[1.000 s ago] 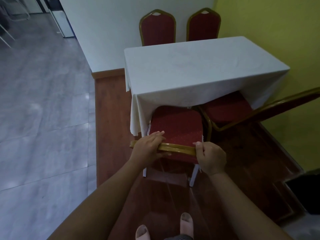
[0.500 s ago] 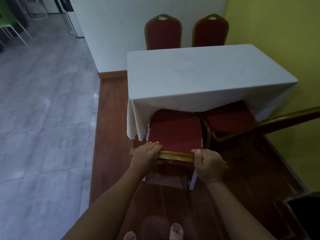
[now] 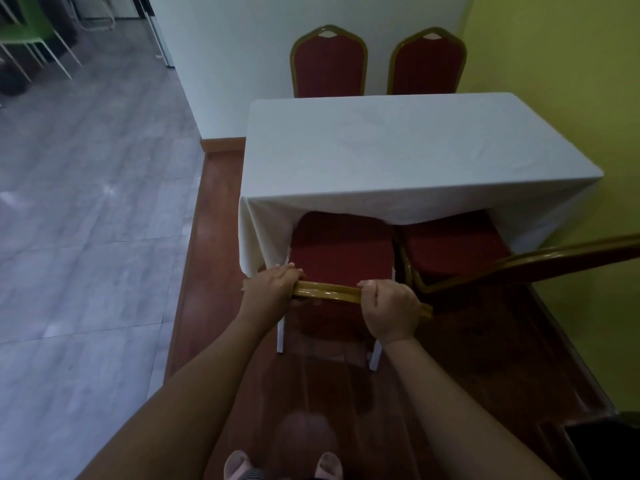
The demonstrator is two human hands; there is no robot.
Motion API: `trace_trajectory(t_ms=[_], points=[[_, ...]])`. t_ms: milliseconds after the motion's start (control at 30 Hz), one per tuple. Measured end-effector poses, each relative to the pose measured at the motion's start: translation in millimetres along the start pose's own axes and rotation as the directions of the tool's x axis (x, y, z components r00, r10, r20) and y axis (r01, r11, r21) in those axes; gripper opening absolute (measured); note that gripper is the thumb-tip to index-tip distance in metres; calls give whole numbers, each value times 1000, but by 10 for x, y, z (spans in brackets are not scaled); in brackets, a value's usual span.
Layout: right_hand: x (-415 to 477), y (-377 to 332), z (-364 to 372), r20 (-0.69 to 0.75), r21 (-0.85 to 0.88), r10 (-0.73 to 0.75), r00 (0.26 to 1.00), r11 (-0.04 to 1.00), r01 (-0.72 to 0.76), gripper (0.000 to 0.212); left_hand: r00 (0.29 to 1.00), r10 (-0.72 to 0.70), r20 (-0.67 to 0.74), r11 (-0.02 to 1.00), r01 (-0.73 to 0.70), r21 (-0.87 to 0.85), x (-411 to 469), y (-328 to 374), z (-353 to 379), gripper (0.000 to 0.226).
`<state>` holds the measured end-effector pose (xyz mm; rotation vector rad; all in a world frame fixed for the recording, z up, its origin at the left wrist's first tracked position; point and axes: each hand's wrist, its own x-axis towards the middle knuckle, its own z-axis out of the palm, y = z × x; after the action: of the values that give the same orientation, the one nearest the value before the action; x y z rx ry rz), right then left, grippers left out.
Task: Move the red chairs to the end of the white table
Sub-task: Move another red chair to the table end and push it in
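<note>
At the left, grey floor tiles (image 3: pixel 86 209) give way to a wooden strip (image 3: pixel 211 216) beside the white-clothed surface (image 3: pixel 398 150). The left hand (image 3: pixel 273 292) is clenched over the gold top rail of the near chair (image 3: pixel 341 251), whose seat is tucked partly under the cloth at the near end; the right hand (image 3: pixel 391 310) grips the same rail further along. The frame is judged stiff and moderately heavy, the lacquered rail perhaps slick, so both ends of the rail are the best hold. A second chair (image 3: pixel 453 244) sits just beside it to the right, also partly under the cloth. Two more chairs (image 3: pixel 329 64) stand at the far end.
</note>
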<state>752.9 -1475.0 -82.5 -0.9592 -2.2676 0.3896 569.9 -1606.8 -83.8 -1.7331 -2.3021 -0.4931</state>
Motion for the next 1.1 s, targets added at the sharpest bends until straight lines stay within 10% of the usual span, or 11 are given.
trace_trajectory(t_ms=[1100], points=[[793,1098,-261,25,27,131,991,991,-131,52,985,89,149,964,-48,-261,859,645,414,57]])
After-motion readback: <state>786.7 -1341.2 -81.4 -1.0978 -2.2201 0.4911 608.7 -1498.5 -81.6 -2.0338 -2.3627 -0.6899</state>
